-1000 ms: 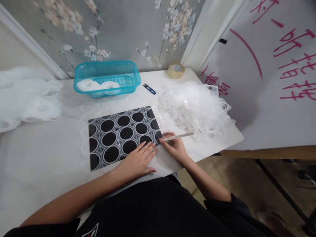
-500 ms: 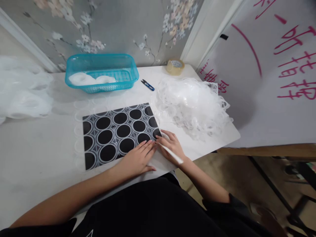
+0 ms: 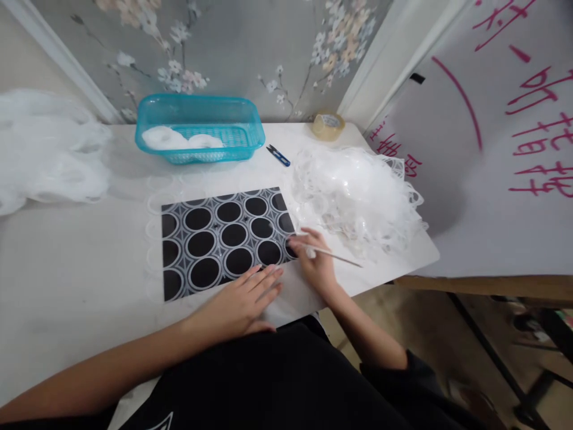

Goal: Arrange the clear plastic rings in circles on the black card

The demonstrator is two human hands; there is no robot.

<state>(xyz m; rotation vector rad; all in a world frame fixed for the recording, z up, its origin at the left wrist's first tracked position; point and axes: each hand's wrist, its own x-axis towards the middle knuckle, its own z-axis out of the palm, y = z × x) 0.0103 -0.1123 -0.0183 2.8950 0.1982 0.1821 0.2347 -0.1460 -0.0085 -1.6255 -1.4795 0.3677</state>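
A black sheet (image 3: 233,235) lies on the white table, under a clear lattice of pale rings (image 3: 198,220) that reaches past its left and top edges. My left hand (image 3: 250,295) rests flat at the lower edge of the sheet, fingers stretched out and holding nothing. At the sheet's right corner, my right hand (image 3: 317,263) is closed around a thin pale stick (image 3: 342,258), whose free end points right. The stick's other end is hidden by the fingers, and a small white bit beneath it is too blurred to name.
A heap of clear lattice pieces (image 3: 358,197) lies to the right. Behind are a turquoise basket (image 3: 201,156) with white rolls, blue thread snips (image 3: 278,155) and a tape roll (image 3: 328,126). White translucent material (image 3: 49,155) sits at left. A written whiteboard (image 3: 483,227) leans right.
My right hand has shifted slightly up and right of my left hand, and the stick has swung to lie flatter. My left hand has slid a little down. The whole view has shifted slightly.
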